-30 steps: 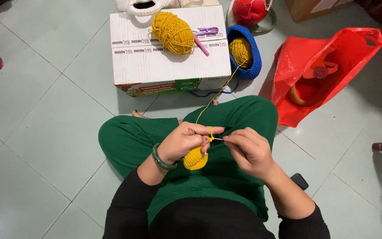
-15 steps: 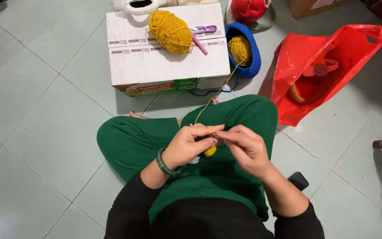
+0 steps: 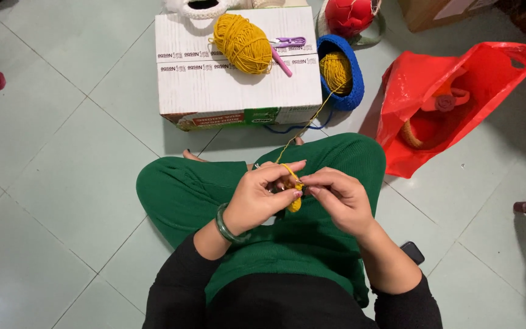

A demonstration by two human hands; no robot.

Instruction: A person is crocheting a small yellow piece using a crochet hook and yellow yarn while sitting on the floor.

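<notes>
I sit cross-legged in green trousers on a tiled floor. My left hand (image 3: 263,196), with a green bangle on the wrist, pinches a small yellow crochet piece (image 3: 294,204) over my lap. My right hand (image 3: 339,198) meets it from the right, fingers closed on the same piece; any hook in it is hidden. A yellow strand (image 3: 308,125) runs up from my hands to a yellow yarn ball (image 3: 335,70) inside a blue crocheted bowl (image 3: 353,91).
A white cardboard box (image 3: 238,91) ahead carries a larger yellow yarn skein (image 3: 242,42) and a pink-and-purple tool (image 3: 284,52). A red plastic bag (image 3: 452,97) lies at right, a red ball (image 3: 349,15) behind the bowl, a dark phone (image 3: 412,251) by my right knee.
The yellow piece has been drawn up between my fingers, and less of it hangs below. Both hands have closed in tighter together over my lap.
</notes>
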